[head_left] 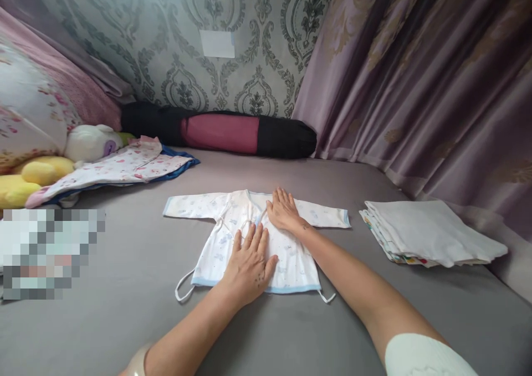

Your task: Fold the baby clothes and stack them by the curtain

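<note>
A small white baby shirt (211,254) with a pale blue print and blue trim lies flat, its sleeves spread to both sides. White ties stick out at its lower corners. My left hand (251,262) rests on the lower middle of the shirt, fingers stretched out and pointing away from me. Farther up, my right hand (283,210) lies flat near the neckline, by the base of the right sleeve. Part of the shirt's front is hidden under both hands, and neither hand grips the cloth.
The shirt lies on a grey sheet (137,287). Folded white cloths (432,229) are stacked at right, beside purple curtains (415,88). A black and maroon bolster (220,132) lines the patterned wall. At left are printed clothes (124,165), a yellow plush toy (45,174) and a blurred-out item (50,254).
</note>
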Tool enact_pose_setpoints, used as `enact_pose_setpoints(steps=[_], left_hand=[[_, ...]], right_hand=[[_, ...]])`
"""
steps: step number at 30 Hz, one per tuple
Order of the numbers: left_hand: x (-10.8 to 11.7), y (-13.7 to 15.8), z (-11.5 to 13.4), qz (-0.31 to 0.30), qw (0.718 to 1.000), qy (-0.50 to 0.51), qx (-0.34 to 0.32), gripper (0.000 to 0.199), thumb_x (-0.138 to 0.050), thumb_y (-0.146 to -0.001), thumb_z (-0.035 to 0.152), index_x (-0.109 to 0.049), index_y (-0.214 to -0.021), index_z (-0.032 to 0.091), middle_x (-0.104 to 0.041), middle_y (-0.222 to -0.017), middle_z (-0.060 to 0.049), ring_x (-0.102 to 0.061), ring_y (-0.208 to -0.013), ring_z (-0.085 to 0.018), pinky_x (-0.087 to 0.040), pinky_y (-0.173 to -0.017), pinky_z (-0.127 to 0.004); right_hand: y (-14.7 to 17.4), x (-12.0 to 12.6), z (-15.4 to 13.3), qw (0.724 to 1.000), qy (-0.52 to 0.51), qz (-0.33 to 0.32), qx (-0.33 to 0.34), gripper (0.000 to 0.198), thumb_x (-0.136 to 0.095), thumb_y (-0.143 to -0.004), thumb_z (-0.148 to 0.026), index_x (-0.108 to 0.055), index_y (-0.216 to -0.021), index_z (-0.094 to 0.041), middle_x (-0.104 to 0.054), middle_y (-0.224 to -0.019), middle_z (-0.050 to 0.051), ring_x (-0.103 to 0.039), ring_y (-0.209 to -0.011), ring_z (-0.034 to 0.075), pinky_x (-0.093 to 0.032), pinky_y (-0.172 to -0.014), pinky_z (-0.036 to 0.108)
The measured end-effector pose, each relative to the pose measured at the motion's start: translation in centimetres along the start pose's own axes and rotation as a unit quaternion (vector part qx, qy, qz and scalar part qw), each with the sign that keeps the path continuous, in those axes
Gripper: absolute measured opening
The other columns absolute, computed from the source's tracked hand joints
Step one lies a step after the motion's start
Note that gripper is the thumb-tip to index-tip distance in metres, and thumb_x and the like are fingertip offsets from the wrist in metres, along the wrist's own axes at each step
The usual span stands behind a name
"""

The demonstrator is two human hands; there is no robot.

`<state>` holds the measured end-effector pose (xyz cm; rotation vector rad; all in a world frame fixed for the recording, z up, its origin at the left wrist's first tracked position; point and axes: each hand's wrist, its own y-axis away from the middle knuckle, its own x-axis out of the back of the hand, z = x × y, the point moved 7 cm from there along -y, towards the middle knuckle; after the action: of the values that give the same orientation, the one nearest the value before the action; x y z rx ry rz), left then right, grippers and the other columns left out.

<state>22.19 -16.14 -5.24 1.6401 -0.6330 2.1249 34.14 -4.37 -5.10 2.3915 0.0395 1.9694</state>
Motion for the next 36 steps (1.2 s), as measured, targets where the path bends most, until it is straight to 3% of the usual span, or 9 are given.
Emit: enact_pose_setpoints(steps=[8, 13, 17, 19, 24, 26, 29, 33, 36], left_hand=[[0.1, 0.0, 0.0, -0.010, 1.000, 0.024, -0.004, 0.066, -0.026, -0.097, 0.050, -0.033, -0.149, 0.010, -0.026, -0.158, -0.015, -0.016, -0.147, -0.033, -0.014, -0.118, -0.057], [1.1, 0.0, -0.1, -0.022, 0.997, 0.072, -0.010, 0.063, -0.037, -0.095, 0.048, -0.037, -0.144, 0.008, -0.031, -0.155, -0.019, -0.022, -0.146, -0.034, -0.023, -0.117, -0.052], [3.1, 0.1, -0.3, 0.063, 0.991, 0.112, -0.034, 0.058, -0.046, -0.092, 0.048, -0.043, -0.137, 0.011, -0.046, -0.145, -0.022, -0.042, -0.136, -0.032, -0.039, -0.110, -0.046], [4.1, 0.1, -1.2, 0.113, 0.987, 0.115, -0.016, 0.051, -0.045, -0.093, 0.045, -0.046, -0.132, 0.012, -0.051, -0.139, -0.020, -0.048, -0.131, -0.030, -0.042, -0.107, -0.043], [5.5, 0.4, -5.3, 0.164, 0.982, 0.024, 0.092, 0.036, -0.035, -0.096, 0.025, -0.052, -0.123, 0.009, -0.054, -0.135, -0.022, -0.049, -0.130, -0.029, -0.039, -0.109, -0.042], [5.2, 0.4, -6.9, 0.148, 0.981, -0.013, 0.128, 0.038, -0.036, -0.094, 0.020, -0.050, -0.126, 0.006, -0.051, -0.138, -0.024, -0.043, -0.135, -0.032, -0.035, -0.111, -0.045], [3.9, 0.3, -8.4, 0.082, 0.983, -0.040, 0.157, 0.046, -0.039, -0.093, 0.019, -0.043, -0.135, 0.003, -0.042, -0.147, -0.026, -0.033, -0.141, -0.035, -0.030, -0.113, -0.049], [2.7, 0.4, -8.8, -0.008, 0.985, -0.040, 0.166, 0.048, -0.034, -0.097, 0.023, -0.040, -0.140, 0.003, -0.034, -0.151, -0.027, -0.029, -0.142, -0.037, -0.031, -0.111, -0.049], [3.5, 0.4, -8.9, -0.005, 0.988, -0.022, 0.152, 0.042, -0.036, -0.097, 0.026, -0.047, -0.134, 0.009, -0.039, -0.148, -0.024, -0.034, -0.141, -0.035, -0.033, -0.110, -0.049]], right_hand=[[-1.3, -0.4, 0.5, 0.999, 0.028, 0.042, -0.016, 0.062, -0.021, -0.100, -0.037, -0.028, -0.149, 0.000, -0.023, -0.158, 0.017, -0.018, -0.146, 0.027, -0.010, -0.118, 0.042], [-1.6, -0.5, 0.7, 0.999, 0.034, 0.027, -0.021, 0.062, -0.020, -0.100, -0.037, -0.028, -0.150, -0.001, -0.023, -0.158, 0.016, -0.018, -0.146, 0.026, -0.011, -0.119, 0.042], [-1.9, -0.1, 0.8, 0.999, 0.022, -0.013, -0.033, 0.064, -0.020, -0.100, -0.039, -0.025, -0.150, -0.001, -0.020, -0.159, 0.017, -0.015, -0.147, 0.027, -0.010, -0.119, 0.044], [-1.8, 0.3, 0.1, 0.999, 0.017, -0.013, -0.034, 0.062, -0.020, -0.099, -0.037, -0.026, -0.150, -0.001, -0.020, -0.159, 0.018, -0.014, -0.148, 0.027, -0.010, -0.119, 0.048], [0.0, 0.8, -5.7, 0.997, -0.003, 0.013, 0.076, 0.059, -0.023, -0.098, -0.031, -0.026, -0.151, -0.004, -0.020, -0.160, 0.015, -0.014, -0.148, 0.025, -0.008, -0.119, 0.047], [0.6, 0.3, -8.1, 0.992, -0.012, -0.004, 0.123, 0.060, -0.024, -0.098, -0.032, -0.025, -0.151, -0.005, -0.020, -0.160, 0.014, -0.014, -0.148, 0.024, -0.008, -0.119, 0.045], [0.7, -0.4, -10.1, 0.990, -0.005, -0.010, 0.143, 0.060, -0.024, -0.099, -0.033, -0.025, -0.151, -0.004, -0.020, -0.160, 0.014, -0.013, -0.148, 0.024, -0.007, -0.119, 0.043], [0.0, -1.3, -10.2, 0.992, -0.011, -0.013, 0.125, 0.062, -0.022, -0.100, -0.038, -0.025, -0.151, -0.003, -0.020, -0.160, 0.014, -0.013, -0.148, 0.023, -0.007, -0.119, 0.041], [0.0, -1.6, -10.0, 0.993, -0.021, -0.008, 0.116, 0.062, -0.021, -0.100, -0.039, -0.024, -0.152, -0.004, -0.018, -0.160, 0.013, -0.013, -0.148, 0.022, -0.008, -0.119, 0.040]])
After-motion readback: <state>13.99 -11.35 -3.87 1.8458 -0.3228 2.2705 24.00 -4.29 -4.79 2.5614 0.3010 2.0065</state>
